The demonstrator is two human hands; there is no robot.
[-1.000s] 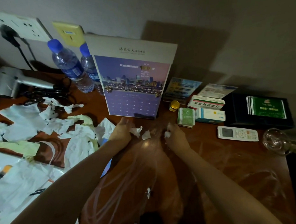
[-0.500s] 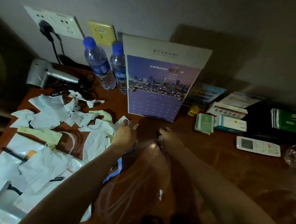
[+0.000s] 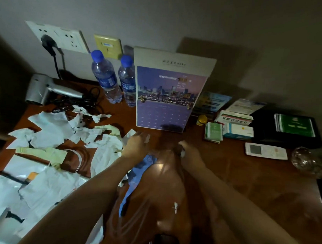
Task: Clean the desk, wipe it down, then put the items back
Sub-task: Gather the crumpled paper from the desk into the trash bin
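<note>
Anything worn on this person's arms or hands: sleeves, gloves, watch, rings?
Nothing visible. Both forearms are bare up to the frame edge, with no sleeves showing. The left hand and right hand have no gloves; no watch or bracelet shows. The dim light hides any rings.

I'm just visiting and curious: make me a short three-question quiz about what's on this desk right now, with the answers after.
1. True or false: both water bottles have blue caps.
2. Which lies nearest the desk's right edge? A) hair dryer B) glass C) calendar
3. Fill in: the torn paper scraps lie mostly on the person's ___ side.

Key
1. True.
2. B. The glass sits at the far right, beside the white remote.
3. Left. The left hand reaches toward them, while the right hand pinches a small white scrap over a clear plastic bag.
</note>
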